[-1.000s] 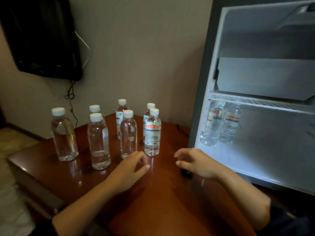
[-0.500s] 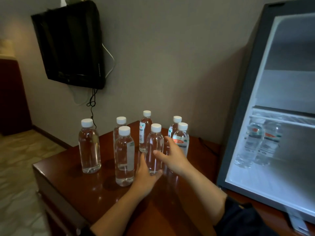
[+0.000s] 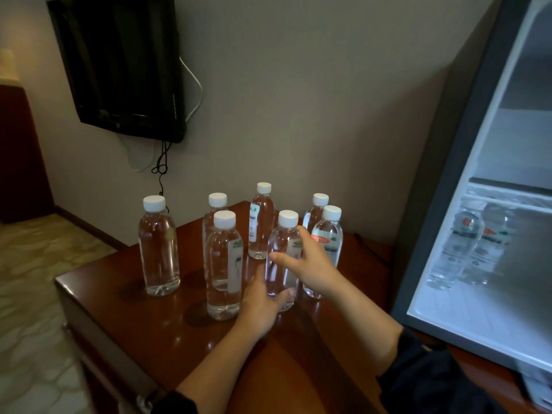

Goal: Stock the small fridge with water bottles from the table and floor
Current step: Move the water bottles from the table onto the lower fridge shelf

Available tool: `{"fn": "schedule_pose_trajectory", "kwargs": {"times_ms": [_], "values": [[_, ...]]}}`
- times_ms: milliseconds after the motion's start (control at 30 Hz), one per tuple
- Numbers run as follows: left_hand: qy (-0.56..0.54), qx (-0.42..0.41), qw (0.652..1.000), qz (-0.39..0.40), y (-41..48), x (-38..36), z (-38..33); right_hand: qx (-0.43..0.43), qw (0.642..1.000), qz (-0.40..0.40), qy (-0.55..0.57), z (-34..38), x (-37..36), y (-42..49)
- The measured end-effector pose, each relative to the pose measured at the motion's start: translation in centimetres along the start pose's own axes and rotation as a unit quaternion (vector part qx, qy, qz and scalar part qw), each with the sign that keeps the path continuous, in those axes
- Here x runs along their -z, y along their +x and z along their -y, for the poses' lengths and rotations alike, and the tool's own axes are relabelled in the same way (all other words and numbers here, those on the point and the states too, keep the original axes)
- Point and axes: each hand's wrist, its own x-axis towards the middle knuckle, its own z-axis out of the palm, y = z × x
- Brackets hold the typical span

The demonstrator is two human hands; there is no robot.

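Dark sleeves, possibly black, bunched near elbows; forearms bare.

Nine water bottles, one fridge
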Motion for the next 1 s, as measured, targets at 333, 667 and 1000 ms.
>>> {"fn": "schedule_pose_trajectory", "kwargs": {"times_ms": [333,667,1000], "values": [[0.008,-0.077,0.997,0.027,-6.2,-0.8,-1.1,0.026,0.999,0.028,-0.017,0.6,3.0,-6.6],[0.004,-0.073,0.988,0.139,-12.4,-3.2,-3.2,-0.003,0.996,0.074,0.05,1.2,8.0,-15.2],[0.017,-0.104,0.975,0.196,-16.1,-7.8,-6.3,-0.038,0.997,0.007,0.064,0.7,12.8,-22.1]]}}
